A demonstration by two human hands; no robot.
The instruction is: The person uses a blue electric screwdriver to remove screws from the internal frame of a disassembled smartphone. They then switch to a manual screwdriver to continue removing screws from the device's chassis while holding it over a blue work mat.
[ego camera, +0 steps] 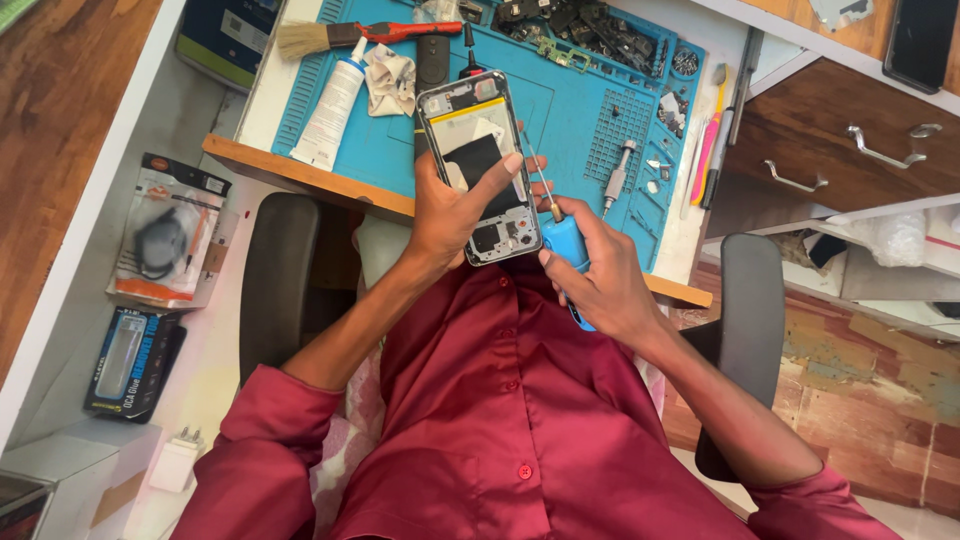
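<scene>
Opened phone [480, 170] and screwdriver [563, 240] in hands

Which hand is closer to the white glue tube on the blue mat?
Left. The left hand holds the opened phone just right of the white glue tube; the right hand is farther right, holding a blue screwdriver.

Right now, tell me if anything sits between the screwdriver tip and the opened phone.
Nothing visible does. The left hand holds the opened phone above the blue mat; the right hand holds the blue-handled screwdriver at the phone's right edge. Its tip's exact contact is too small to tell.
</scene>
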